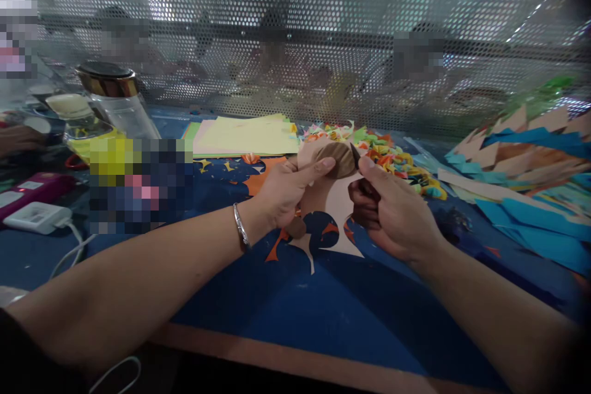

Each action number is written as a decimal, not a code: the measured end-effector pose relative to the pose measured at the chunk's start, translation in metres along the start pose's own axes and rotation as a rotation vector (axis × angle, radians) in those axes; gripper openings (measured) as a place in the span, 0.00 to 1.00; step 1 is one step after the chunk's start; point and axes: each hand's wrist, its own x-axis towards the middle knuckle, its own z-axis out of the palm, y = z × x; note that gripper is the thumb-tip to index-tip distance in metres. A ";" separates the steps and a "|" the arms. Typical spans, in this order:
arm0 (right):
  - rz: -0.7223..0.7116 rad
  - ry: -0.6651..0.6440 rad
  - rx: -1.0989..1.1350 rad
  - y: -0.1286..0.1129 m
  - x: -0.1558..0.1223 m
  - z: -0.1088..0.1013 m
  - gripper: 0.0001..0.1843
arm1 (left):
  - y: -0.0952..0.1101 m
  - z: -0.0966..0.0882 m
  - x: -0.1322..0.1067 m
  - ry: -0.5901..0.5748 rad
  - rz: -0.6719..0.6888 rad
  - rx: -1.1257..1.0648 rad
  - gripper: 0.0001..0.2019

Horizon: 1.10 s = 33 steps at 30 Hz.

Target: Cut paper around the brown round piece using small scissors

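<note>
- Two bottles (83,129) stood far left.
- Your left hand (289,188) clamped one brown disc (339,160), thumb on its face; it faced you, slightly longer sideways.
- Your right hand (394,212) pinched one dark tip (354,155), pointing up beside the disc.
- Below both, bare table (295,308) stretched to its near edge.

We are holding a brown disc (339,160) in our left hand (284,189), our right hand (394,206) pinching a dark pointed piece (354,155) beside it.
</note>
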 end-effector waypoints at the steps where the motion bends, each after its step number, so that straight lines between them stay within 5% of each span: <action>1: -0.004 -0.001 0.000 0.000 0.000 0.000 0.33 | 0.000 0.000 0.000 -0.004 0.003 -0.010 0.12; 33: -0.020 -0.123 -0.129 -0.002 0.007 -0.017 0.29 | 0.007 -0.008 0.004 -0.087 0.083 0.151 0.16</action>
